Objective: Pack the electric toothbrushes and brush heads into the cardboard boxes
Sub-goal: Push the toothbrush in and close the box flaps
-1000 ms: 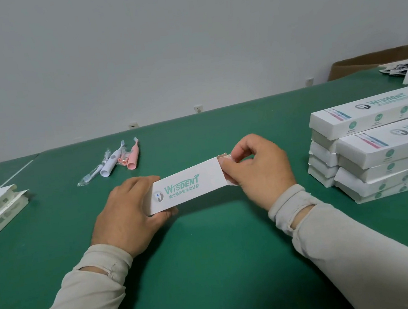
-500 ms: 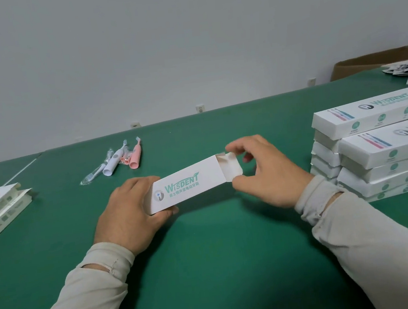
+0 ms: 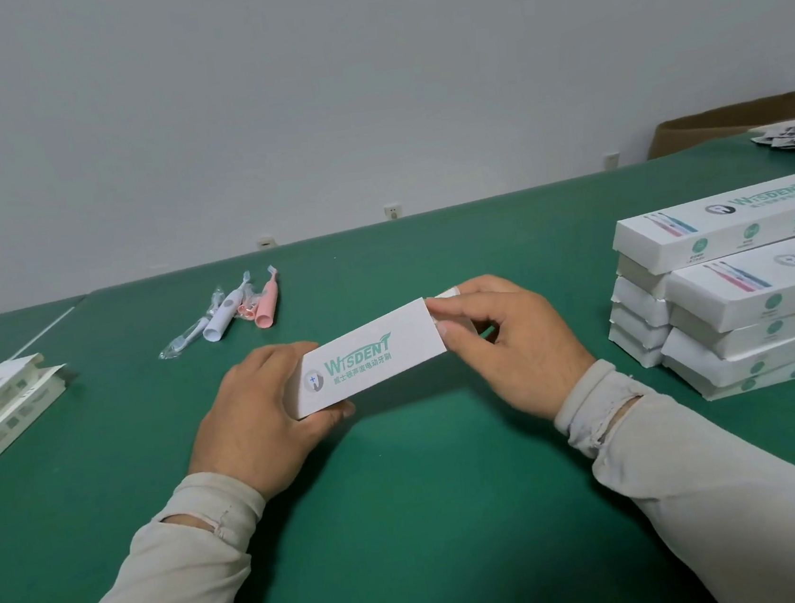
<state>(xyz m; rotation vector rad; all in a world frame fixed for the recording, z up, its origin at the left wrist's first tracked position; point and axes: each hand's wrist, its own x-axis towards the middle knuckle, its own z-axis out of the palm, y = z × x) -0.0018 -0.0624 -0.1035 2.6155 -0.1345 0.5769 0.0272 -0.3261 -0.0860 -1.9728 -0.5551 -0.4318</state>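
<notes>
Wisdent box [image 3: 372,356] is held just above the green table [image 3: 411,523], tilted with its right end higher. Left hand [image 3: 261,406] wraps around the logo end to keep it steady, I guess, while the right hand [image 3: 514,342] pinches the end flap [image 3: 444,296], probably tucking it shut. White toothbrush [image 3: 226,313] and pink toothbrush [image 3: 266,304] wait further back beside the wrapped brush heads [image 3: 186,337]. Finished boxes [image 3: 740,282] are stacked to the right, out of the way.
</notes>
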